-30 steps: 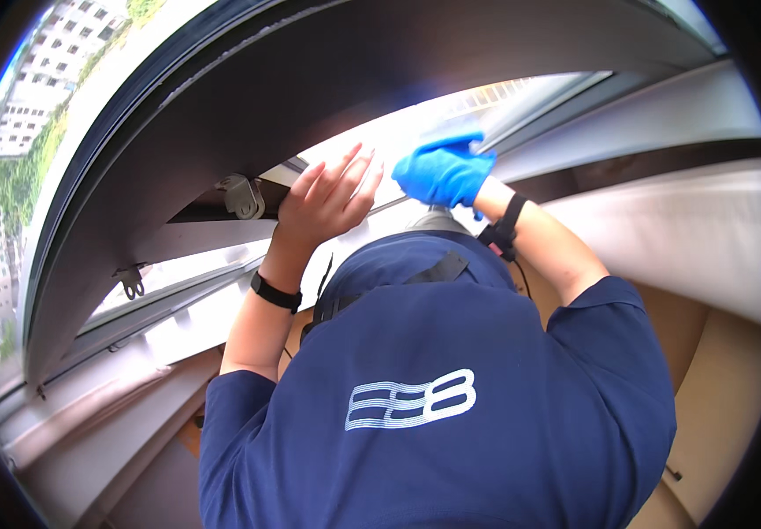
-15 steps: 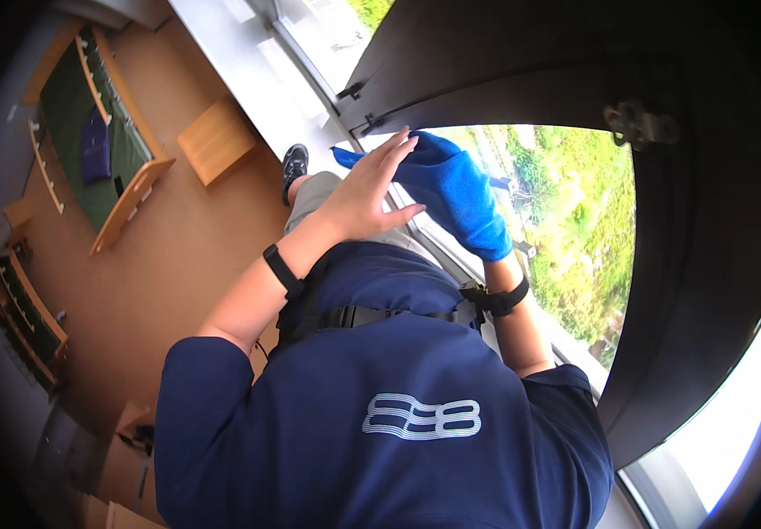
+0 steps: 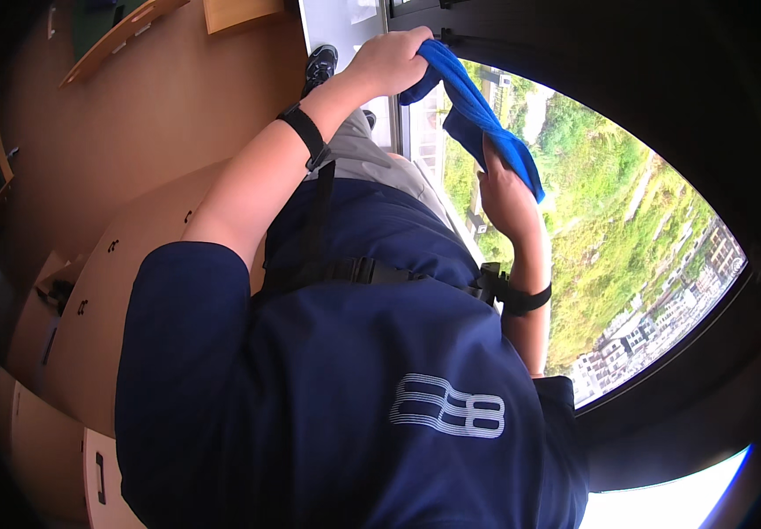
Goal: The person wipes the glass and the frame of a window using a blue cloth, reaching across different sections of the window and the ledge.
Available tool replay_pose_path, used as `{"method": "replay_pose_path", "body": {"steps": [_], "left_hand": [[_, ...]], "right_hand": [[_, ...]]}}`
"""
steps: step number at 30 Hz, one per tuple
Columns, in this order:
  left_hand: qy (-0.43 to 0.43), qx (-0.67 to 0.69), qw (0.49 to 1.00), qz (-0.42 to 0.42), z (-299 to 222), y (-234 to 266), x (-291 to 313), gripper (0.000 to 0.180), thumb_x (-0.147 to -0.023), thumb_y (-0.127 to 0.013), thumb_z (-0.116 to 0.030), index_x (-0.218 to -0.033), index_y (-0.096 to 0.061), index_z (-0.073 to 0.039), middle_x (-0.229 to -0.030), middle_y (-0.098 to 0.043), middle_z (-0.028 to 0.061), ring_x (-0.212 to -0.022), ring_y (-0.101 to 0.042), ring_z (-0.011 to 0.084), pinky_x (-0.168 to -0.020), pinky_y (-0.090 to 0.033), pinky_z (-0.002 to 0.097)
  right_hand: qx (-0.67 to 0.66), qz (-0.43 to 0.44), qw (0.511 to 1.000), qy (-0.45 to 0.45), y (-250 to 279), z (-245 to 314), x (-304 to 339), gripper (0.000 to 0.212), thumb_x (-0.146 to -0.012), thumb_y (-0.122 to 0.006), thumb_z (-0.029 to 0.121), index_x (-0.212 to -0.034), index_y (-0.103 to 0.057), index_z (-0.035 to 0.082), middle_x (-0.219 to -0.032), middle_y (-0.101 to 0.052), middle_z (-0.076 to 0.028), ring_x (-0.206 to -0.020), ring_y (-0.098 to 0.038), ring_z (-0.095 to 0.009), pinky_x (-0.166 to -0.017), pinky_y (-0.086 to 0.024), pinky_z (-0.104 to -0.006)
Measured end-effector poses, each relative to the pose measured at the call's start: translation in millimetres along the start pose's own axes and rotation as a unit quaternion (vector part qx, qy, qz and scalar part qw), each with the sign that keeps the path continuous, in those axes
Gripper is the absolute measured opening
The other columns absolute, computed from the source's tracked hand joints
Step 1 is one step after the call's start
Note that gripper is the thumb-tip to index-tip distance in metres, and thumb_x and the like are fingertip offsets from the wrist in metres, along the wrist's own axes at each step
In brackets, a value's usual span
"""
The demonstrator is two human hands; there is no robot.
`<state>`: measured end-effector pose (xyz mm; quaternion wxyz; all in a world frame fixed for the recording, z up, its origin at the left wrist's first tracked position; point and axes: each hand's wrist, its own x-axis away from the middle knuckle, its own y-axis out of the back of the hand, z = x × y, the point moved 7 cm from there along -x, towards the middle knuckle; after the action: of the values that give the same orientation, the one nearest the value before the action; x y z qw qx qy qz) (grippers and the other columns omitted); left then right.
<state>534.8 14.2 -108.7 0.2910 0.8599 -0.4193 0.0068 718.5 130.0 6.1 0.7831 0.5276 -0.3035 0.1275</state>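
**Fingers closed on a blue cloth at the window**

Fingers point(image 3: 371, 55) of the left hand point(image 3: 389, 62) are curled tight round one end of the blue cloth point(image 3: 477, 115); the other end is gripped by the right hand point(image 3: 505, 196). The cloth is stretched between them (apparently being refolded) beside the window glass point(image 3: 627, 229). A fresh face pressed to the pane seems called for next.

navy short-sleeve tee point(image 3: 345, 397) w/ white striped logo, blk wristbands, blk chest strap.

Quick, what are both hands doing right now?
Left hand: closed, gripping one end of the blue cloth.
Right hand: holding the other end of the cloth against its palm.
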Motion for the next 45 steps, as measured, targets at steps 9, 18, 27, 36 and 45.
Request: {"method": "replay_pose_path", "body": {"steps": [9, 18, 27, 36, 45], "left_hand": [[0.245, 0.240, 0.938, -0.047, 27, -144, -31, 0.057, -0.087, -0.047, -0.027, -0.130, -0.043, 0.009, -0.126, -0.047, 0.0361, -0.114, -0.052, 0.0477, -0.098, -0.045, 0.0460], [0.230, 0.425, 0.862, -0.150, -11, -191, -71, 0.049, -0.085, -0.046, -0.027, -0.120, -0.042, 0.006, -0.125, -0.044, 0.0340, -0.117, -0.043, 0.0479, -0.102, -0.037, 0.0521], [0.208, 0.412, 0.876, -0.137, -93, -222, 59, 0.042, -0.092, -0.042, -0.031, -0.119, -0.038, 0.000, -0.121, -0.043, 0.0325, -0.117, -0.041, 0.0485, -0.104, -0.031, 0.0541], [0.231, 0.288, 0.899, 0.235, -94, -298, 106, 0.046, -0.083, -0.049, -0.030, -0.101, -0.062, 0.011, -0.108, -0.062, 0.0336, -0.106, -0.060, 0.0424, -0.093, -0.047, 0.0424], [0.095, 0.219, 0.784, 0.573, -150, -362, 198, 0.039, -0.084, -0.048, -0.026, -0.088, -0.068, 0.007, -0.075, -0.065, 0.0163, -0.068, -0.063, 0.0288, -0.063, -0.049, 0.0407]], "right_hand": [[0.151, -0.390, 0.889, 0.186, 146, 75, 68, 0.038, -0.089, -0.060, 0.014, -0.127, -0.061, 0.011, -0.129, -0.062, -0.008, -0.124, -0.055, -0.024, -0.112, -0.032, -0.0498], [0.164, -0.497, 0.850, 0.065, 163, 62, 195, 0.041, -0.092, -0.055, 0.023, -0.124, -0.059, -0.003, -0.127, -0.061, -0.019, -0.127, -0.052, -0.031, -0.119, -0.003, -0.0513], [0.416, -0.390, 0.815, -0.098, 138, 44, 168, 0.027, -0.094, -0.055, 0.035, -0.116, -0.069, 0.027, -0.132, -0.061, 0.000, -0.135, -0.045, -0.021, -0.117, 0.008, -0.0534], [0.349, -0.291, 0.886, -0.089, 125, 34, 175, 0.032, -0.092, -0.056, 0.029, -0.120, -0.067, 0.018, -0.139, -0.053, -0.012, -0.133, -0.047, -0.026, -0.119, 0.004, -0.0521], [0.244, -0.218, 0.938, -0.112, 84, 25, 195, 0.038, -0.092, -0.059, 0.019, -0.129, -0.062, 0.010, -0.143, -0.047, -0.020, -0.133, -0.046, -0.035, -0.117, -0.013, -0.0537]]}}
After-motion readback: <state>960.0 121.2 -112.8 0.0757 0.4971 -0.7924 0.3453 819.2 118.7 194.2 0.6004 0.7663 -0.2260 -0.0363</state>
